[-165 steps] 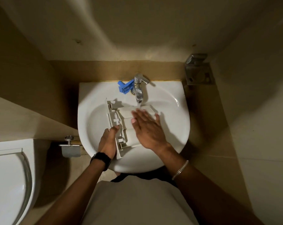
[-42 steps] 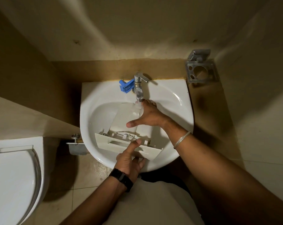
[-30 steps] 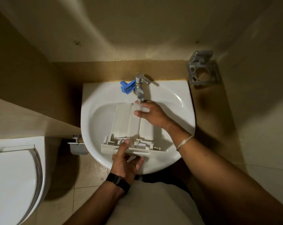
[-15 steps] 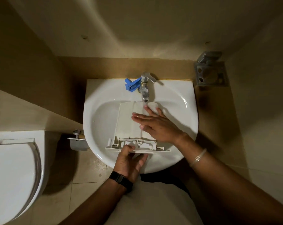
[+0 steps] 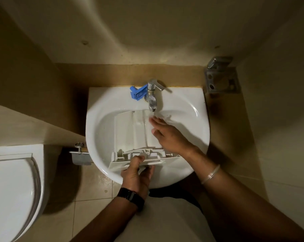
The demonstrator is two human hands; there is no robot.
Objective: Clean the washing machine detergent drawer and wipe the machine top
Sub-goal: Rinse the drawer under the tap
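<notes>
Detergent drawer lies underside up in the white sink, front panel toward me on the near rim, back end under the tap. Water runs from the spout onto the far end of the drawer.

Edges: drawer fills the middle of the basin; bare basin shows to its left, a narrower strip on the right beyond my wrist. Front panel overhangs the near rim slightly. A blue plastic piece sits on the sink ledge just left of the tap, apart from the drawer.

Grip: my left hand holds the front panel, thumb on top over the ribbed part, fingers curled underneath. My right hand lies flat on the drawer's right side, fingers straight and a little spread, tips close to the falling water; it holds nothing.

Further out: toilet at the left, metal wall holder at the right, tiled floor below.
</notes>
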